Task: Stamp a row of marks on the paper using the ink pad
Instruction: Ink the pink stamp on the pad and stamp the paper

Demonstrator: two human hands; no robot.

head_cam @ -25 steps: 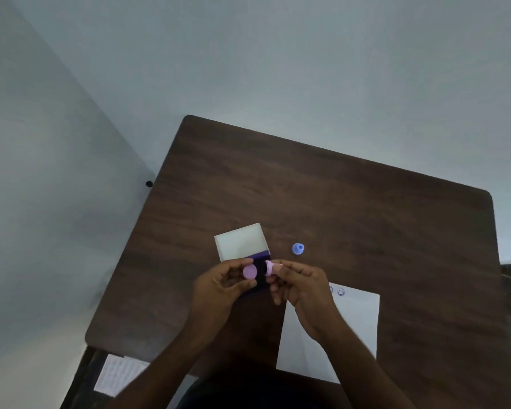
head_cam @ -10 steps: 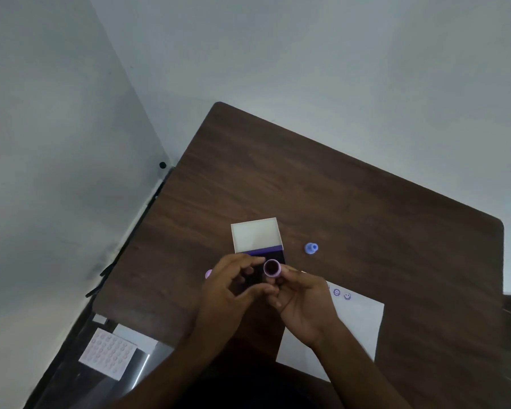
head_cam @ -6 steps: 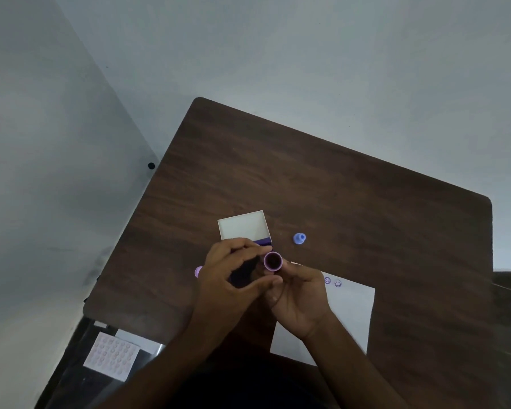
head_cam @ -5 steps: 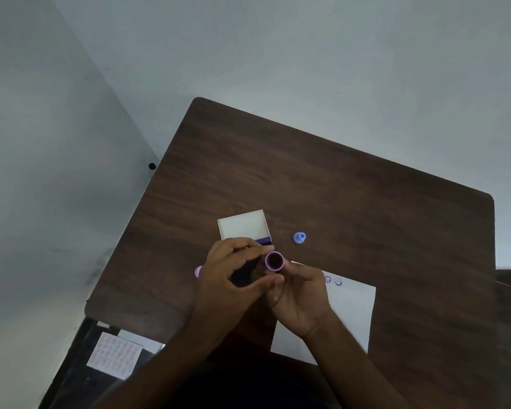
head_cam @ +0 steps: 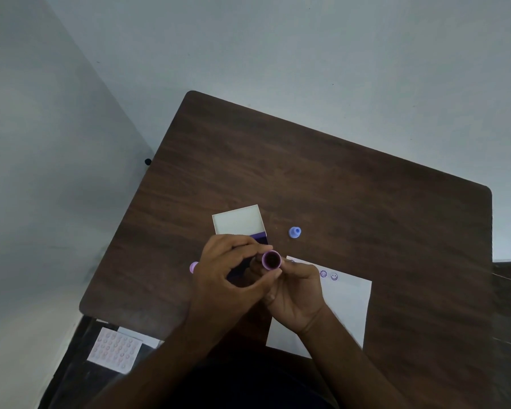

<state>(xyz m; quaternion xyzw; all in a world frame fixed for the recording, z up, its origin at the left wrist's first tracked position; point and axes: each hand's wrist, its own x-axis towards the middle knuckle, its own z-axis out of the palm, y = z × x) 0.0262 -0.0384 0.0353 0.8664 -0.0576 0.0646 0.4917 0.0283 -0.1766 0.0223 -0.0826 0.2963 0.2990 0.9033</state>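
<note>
On the table (head_cam: pixel 366 187) the paper (head_cam: pixel 345 308) lies thin and floppy. The right hand (head_cam: pixel 295 293) pinches the small pink stamp (head_cam: pixel 271 260) above the ink pad (head_cam: pixel 261 238), face up; left hand (head_cam: pixel 227 276) fingers curl loosely around it. It's light, rigid plastic, best gripped by its sides.

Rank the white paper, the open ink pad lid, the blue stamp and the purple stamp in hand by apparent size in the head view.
1. White paper, though the hands hide part.
2. Ink pad lid.
3. Purple stamp, but it is raised nearer the camera, so its lead over the next is unsure.
4. Blue stamp.
</note>
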